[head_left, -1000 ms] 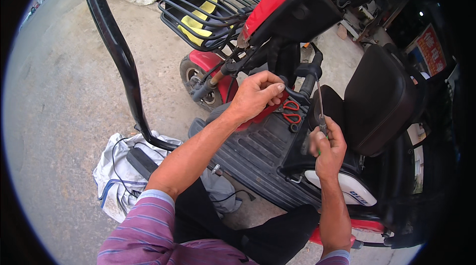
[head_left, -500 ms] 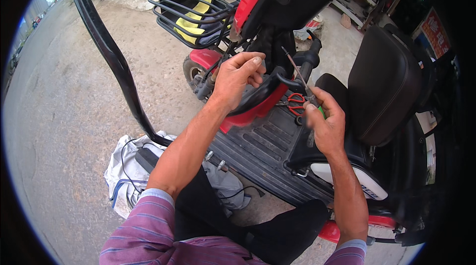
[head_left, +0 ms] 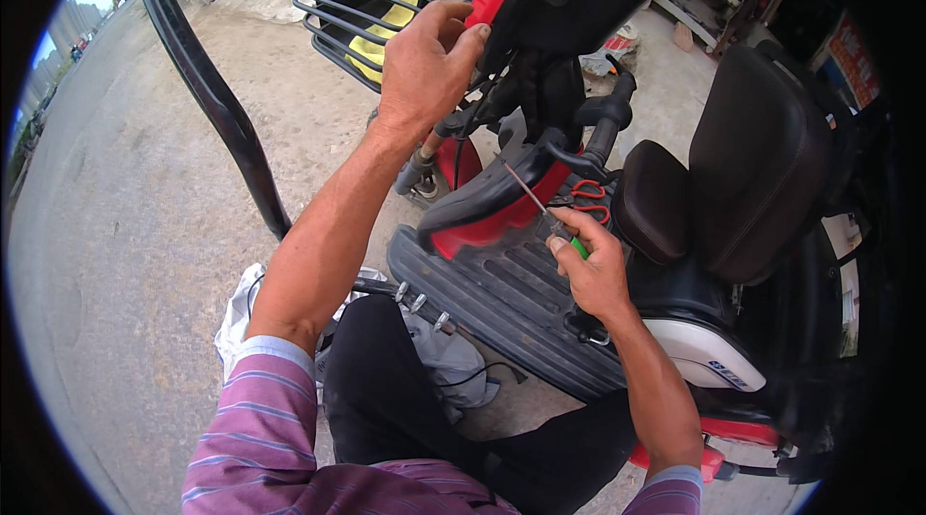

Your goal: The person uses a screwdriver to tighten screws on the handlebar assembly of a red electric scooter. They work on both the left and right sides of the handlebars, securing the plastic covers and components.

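My left hand (head_left: 424,71) is raised to the left edge of the red and black front panel (head_left: 569,4) of an electric three-wheeler. Its thumb lies on the near side and the fingers curl behind the rim, partly hidden. In my right hand (head_left: 593,269) is a screwdriver (head_left: 528,191) with a thin shaft and a green handle, pinched between thumb and fingers. Its tip points up and left, over the black and red body below the panel, apparently touching nothing. Behind that hand, a tool with red looped handles (head_left: 590,199) rests on the ribbed footboard (head_left: 502,295).
A black wire basket (head_left: 328,9) with yellow cloth juts out at the front. A black pole (head_left: 207,91) slants along the left. White sheeting (head_left: 449,361) lies by my knees. The dark seat (head_left: 757,168) stands right, and the handlebar (head_left: 608,120) crosses between seat and panel.
My left hand has moved up and forward onto the panel's edge. My right hand, holding the screwdriver, has come lower and to the left. The view has shifted slightly.
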`<state>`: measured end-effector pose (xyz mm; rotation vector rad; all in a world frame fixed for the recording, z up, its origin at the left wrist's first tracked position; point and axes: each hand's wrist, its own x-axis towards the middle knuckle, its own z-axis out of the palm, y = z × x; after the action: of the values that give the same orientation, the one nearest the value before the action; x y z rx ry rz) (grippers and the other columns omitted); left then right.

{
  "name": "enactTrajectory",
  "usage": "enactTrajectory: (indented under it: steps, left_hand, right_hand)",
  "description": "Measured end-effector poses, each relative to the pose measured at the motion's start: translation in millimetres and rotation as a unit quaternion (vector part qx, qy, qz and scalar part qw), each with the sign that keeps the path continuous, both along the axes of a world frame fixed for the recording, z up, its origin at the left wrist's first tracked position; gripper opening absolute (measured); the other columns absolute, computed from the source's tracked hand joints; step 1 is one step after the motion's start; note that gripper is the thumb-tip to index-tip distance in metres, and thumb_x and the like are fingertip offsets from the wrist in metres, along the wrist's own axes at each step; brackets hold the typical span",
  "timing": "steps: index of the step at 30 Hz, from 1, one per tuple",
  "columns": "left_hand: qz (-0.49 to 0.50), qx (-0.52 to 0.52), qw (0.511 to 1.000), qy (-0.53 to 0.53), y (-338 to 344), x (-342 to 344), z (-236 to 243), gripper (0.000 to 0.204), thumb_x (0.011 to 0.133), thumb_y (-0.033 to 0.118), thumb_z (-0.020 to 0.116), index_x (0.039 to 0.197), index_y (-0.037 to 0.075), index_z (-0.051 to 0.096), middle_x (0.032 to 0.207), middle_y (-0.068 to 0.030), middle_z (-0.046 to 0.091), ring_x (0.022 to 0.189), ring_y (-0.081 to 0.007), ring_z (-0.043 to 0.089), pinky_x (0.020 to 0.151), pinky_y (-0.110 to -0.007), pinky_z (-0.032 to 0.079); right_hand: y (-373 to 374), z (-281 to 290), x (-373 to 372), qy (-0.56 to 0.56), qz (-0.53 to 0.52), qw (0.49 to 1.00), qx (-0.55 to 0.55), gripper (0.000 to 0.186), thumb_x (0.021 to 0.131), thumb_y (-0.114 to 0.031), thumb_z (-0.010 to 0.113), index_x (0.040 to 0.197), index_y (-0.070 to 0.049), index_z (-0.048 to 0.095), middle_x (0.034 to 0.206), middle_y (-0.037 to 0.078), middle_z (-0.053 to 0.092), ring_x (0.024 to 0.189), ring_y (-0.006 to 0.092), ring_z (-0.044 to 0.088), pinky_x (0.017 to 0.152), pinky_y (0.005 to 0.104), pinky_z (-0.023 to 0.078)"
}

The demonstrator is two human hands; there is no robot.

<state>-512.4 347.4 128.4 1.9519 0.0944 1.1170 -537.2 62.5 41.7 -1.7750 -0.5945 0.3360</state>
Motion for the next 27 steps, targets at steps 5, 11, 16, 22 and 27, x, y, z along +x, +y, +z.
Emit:
enactTrajectory:
  steps: [5, 11, 16, 22, 27]
  left_hand:
    - [-0.062, -0.018, 0.997, 0.035, 5, -11, 12, 0.03, 0.094, 0.021, 0.067, 0.114, -0.002, 0.068, 0.092, -0.0122, 0.074, 0.082, -0.0162, 0.071, 0.073, -0.029, 0.055]
    - [-0.083, -0.112, 0.981, 0.133, 5, -22, -30, 0.025, 0.097, 0.019, 0.065, 0.111, -0.001, 0.069, 0.091, -0.0052, 0.071, 0.075, -0.0104, 0.068, 0.065, -0.023, 0.052]
    - [-0.18, -0.246, 0.926, 0.223, -23, -12, -59, 0.038, 0.098, 0.03, 0.065, 0.116, -0.003, 0.066, 0.09, -0.0068, 0.069, 0.07, -0.0106, 0.064, 0.058, -0.024, 0.05]
    - [-0.226, -0.317, 0.899, 0.204, -35, 12, -58, 0.036, 0.098, 0.03, 0.064, 0.11, -0.003, 0.066, 0.088, -0.0082, 0.068, 0.066, -0.0122, 0.061, 0.06, -0.027, 0.051]
    - [-0.263, -0.394, 0.861, 0.183, -32, 28, -59, 0.029, 0.099, 0.028, 0.064, 0.102, -0.001, 0.067, 0.085, -0.0069, 0.066, 0.064, -0.0124, 0.061, 0.059, -0.026, 0.05]
  right_hand:
    - [23, -13, 26, -0.002, -0.012, 0.999, 0.048, 0.035, 0.093, -0.006, 0.063, 0.128, -0.001, 0.062, 0.092, 0.001, 0.063, 0.067, 0.0048, 0.052, 0.06, 0.0227, 0.045]
    - [50, -11, 59, -0.007, -0.054, 0.997, 0.048, 0.034, 0.091, -0.011, 0.063, 0.123, 0.0, 0.065, 0.079, -0.001, 0.061, 0.061, 0.0058, 0.052, 0.058, 0.0245, 0.044]
    - [70, -6, 62, -0.018, -0.07, 0.991, 0.115, 0.036, 0.092, -0.007, 0.062, 0.127, 0.0, 0.063, 0.081, 0.0, 0.062, 0.061, 0.0053, 0.051, 0.056, 0.0228, 0.043]
    - [70, -6, 76, -0.021, -0.054, 0.991, 0.117, 0.035, 0.092, -0.005, 0.064, 0.127, 0.0, 0.062, 0.08, -0.001, 0.06, 0.061, 0.0047, 0.051, 0.056, 0.022, 0.043]
    - [69, -4, 79, -0.021, -0.049, 0.994, 0.094, 0.036, 0.092, -0.004, 0.065, 0.127, 0.0, 0.062, 0.081, -0.001, 0.059, 0.062, 0.0047, 0.051, 0.056, 0.0217, 0.043]
